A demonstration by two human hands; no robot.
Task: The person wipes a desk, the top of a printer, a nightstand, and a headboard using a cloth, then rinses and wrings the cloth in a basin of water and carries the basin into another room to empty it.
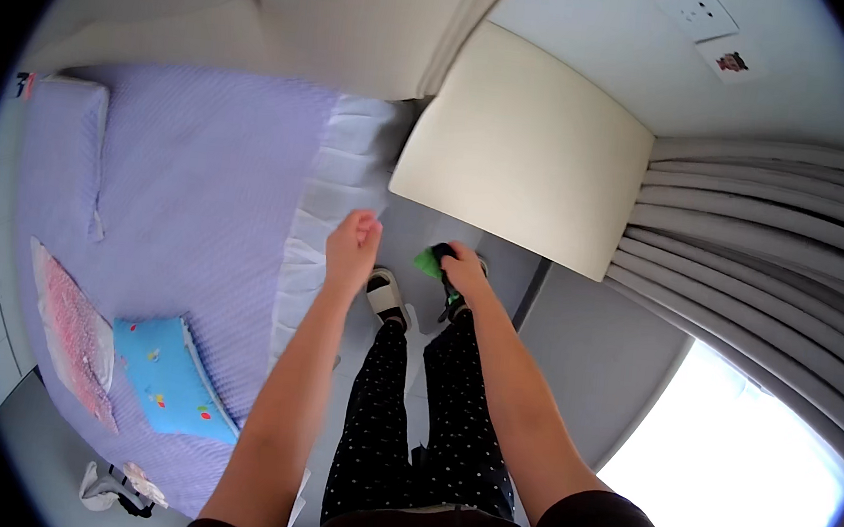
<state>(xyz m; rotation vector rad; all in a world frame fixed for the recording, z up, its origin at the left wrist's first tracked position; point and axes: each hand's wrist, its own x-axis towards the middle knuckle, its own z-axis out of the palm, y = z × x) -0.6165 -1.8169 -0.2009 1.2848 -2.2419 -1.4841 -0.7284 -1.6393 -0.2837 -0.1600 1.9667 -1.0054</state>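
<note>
My right hand (464, 269) is closed on a small green and black item (428, 262) that looks soft, like a cloth or a glove; its exact kind I cannot make out. Dark strands or straps hang below that hand, in front of my right foot. My left hand (352, 248) is held up in front of me with its fingers curled in, and nothing shows in it. It hovers between the bed's white skirt and my right hand, apart from both.
To the left stands a bed (198, 184) with a lilac quilted cover, a blue pillow (171, 377) and a pink pillow (78, 334). Ahead is a cream tabletop (528, 142). Grey curtains (748, 207) hang by a bright window at right. My slipper (385, 295) is on the grey floor.
</note>
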